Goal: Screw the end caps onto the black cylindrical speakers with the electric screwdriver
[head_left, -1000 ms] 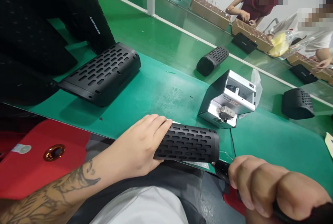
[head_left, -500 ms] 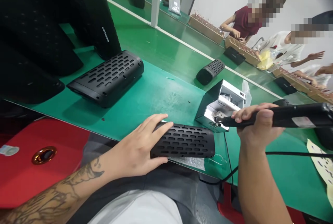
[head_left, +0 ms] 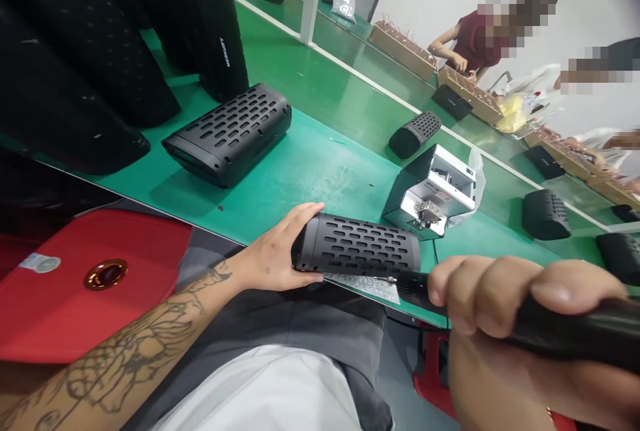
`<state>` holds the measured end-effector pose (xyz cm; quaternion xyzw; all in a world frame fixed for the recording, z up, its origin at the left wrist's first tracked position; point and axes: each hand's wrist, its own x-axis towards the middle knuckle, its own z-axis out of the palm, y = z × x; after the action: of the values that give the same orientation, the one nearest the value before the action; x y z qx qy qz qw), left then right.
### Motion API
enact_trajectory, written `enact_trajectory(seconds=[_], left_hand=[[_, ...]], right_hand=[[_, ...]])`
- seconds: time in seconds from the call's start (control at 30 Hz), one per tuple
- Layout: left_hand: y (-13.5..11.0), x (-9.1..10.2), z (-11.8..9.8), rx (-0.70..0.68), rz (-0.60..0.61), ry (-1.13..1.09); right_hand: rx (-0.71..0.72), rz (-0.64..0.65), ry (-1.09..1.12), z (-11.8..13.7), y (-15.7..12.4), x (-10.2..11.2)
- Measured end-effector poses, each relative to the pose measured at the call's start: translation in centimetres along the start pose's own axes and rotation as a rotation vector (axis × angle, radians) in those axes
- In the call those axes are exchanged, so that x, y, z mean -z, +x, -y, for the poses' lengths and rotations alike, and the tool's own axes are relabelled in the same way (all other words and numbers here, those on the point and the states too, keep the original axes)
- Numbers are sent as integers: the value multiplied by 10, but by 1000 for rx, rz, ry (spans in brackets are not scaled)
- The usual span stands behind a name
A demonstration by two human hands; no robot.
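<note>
Gripping a black screwdriver (head_left: pixel 575 332), the right hand (head_left: pixel 520 301) holds its bit (head_left: pixel 391 279) by the near side of a perforated case (head_left: pixel 365 245). The left hand (head_left: pixel 275 254) clasps that case's left end at the front edge of the green table (head_left: pixel 320 181). Beyond stands a silver-and-black machine (head_left: pixel 407 191), its lettering (head_left: pixel 437 191) unreadably small; back left, a tall unit (head_left: pixel 213 24) reads "MERCURY".
</note>
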<state>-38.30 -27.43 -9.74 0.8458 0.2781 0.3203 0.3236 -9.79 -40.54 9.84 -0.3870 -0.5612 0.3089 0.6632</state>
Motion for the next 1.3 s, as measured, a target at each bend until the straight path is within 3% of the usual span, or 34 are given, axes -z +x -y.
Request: enact_trajectory(seconds=[0.1,0.23,0.3,0.63,0.83,1.0,1.07,1.17,1.23,1.3], left_hand=[[2,4,-5,-14,14,-7],[4,4,-6,-54,-3,-19],[5,1,-5,-67,-28,-31],[5,-3,-2,-109,-52,-1],[0,-5,0,-109,-64,44],[-3,-6,1,-96,-70,71],[-3,-7,-1,-95,-78,69],[-3,-12,-3,-124,-120,61],[-4,-16,-3,-136,-146,64],[-5,-20,-3,-135,-164,68]], right_hand=[[9,68,105,-18,12,-17],[-8,293,100,-33,26,-10],[-37,320,97,-35,27,-7],[-1,321,92,-42,13,-19],[75,213,130,-54,-1,-33],[5,243,18,-40,-11,-27],[3,165,19,-30,-3,-14],[89,-151,-14,-28,30,17],[203,-320,-148,-41,61,43],[266,-406,-204,-63,86,67]])
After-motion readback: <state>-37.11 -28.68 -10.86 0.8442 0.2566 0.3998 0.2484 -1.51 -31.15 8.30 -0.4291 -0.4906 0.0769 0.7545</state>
